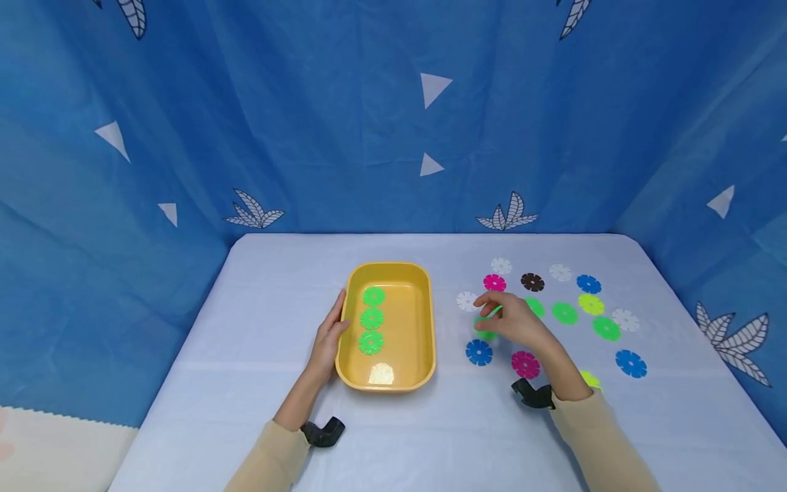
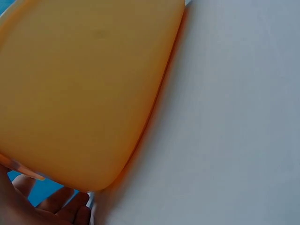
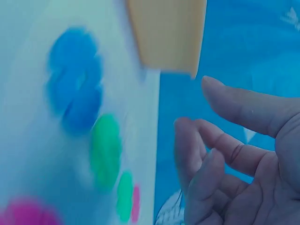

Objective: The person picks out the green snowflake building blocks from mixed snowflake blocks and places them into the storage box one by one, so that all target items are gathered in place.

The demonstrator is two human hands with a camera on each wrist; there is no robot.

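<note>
A yellow rectangular tray [image 1: 415, 328] sits on the table with three green notched discs [image 1: 371, 318] in a column along its left side. My left hand [image 1: 324, 345] holds the tray's left wall, thumb over the rim; the left wrist view shows the tray's outer side [image 2: 89, 93] with fingers at its edge. My right hand [image 1: 513, 320] is above the scattered discs, thumb and fingers apart with nothing between them. Beneath its fingertips lies a green disc [image 1: 484, 329], partly hidden by the hand. A blue disc [image 1: 479, 352] and a white disc [image 1: 467, 301] are close by.
More notched discs spread over the table's right side: magenta [image 1: 525, 365], brown [image 1: 532, 282], green [image 1: 564, 313], yellow [image 1: 591, 304] and blue [image 1: 631, 363] among them. A blue patterned curtain [image 1: 369, 137] hangs behind the white-covered table [image 1: 258, 294].
</note>
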